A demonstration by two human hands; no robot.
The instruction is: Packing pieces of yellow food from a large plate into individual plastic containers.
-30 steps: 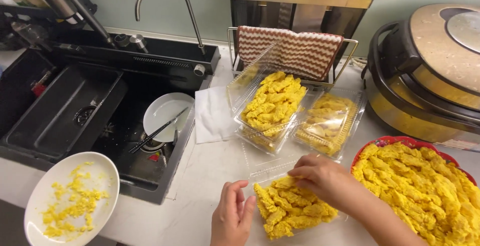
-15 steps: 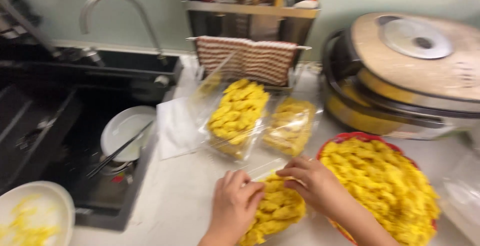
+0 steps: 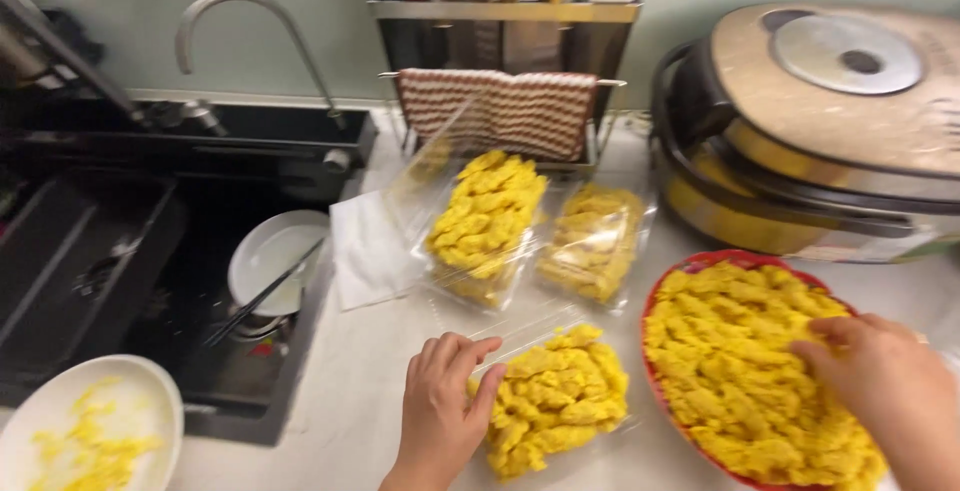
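The left hand (image 3: 440, 413), fingers loosely curled, steadied the heaped clear box (image 3: 552, 403) at six o'clock; the right hand (image 3: 885, 391), fingers together, lay on the red plate (image 3: 690, 273) at four o'clock. Overfilled, the yellow pieces (image 3: 745, 371) looked likely to spill.

A pale kitchen counter (image 3: 370, 391) carries a red plate (image 3: 668, 281) of yellow food pieces at near right, a clear tray (image 3: 560, 406) of the same beside it, and two more clear trays (image 3: 485, 221) (image 3: 592, 241) farther back. A white napkin (image 3: 365, 251) lies left of them; a large cooker (image 3: 810, 151) stands far right.
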